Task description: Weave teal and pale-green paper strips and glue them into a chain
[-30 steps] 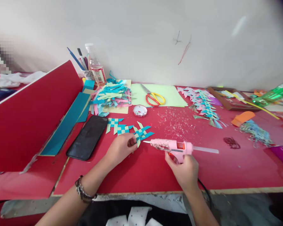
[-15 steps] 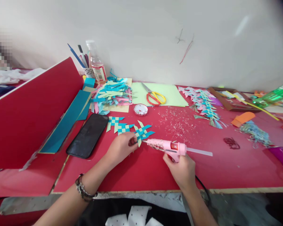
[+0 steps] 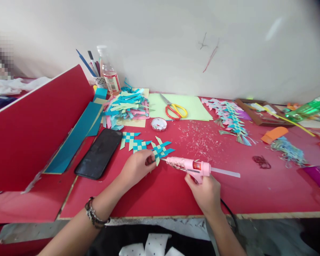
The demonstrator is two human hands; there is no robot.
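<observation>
My right hand [image 3: 205, 192] is wrapped round the handle of a pink glue gun [image 3: 184, 164], whose nozzle points left. A clear glue stick [image 3: 225, 172] juts from its back end. My left hand [image 3: 140, 165] pinches the lower edge of a woven blue and pale-green paper fish [image 3: 161, 148] lying on the red table. The nozzle tip meets the paper by my left fingertips; whether they touch I cannot tell. Two more woven paper pieces [image 3: 139, 145] lie just left of it, partly behind my left hand.
A black phone [image 3: 98, 153] lies left of my hand, near a leaning red board [image 3: 42, 131]. Behind are paper strips [image 3: 130, 106], scissors [image 3: 176, 110] on green sheets [image 3: 194, 105], and a small white dish [image 3: 159, 124]. Finished tasselled fish [image 3: 230, 117] and a thread bundle [image 3: 289, 151] lie right.
</observation>
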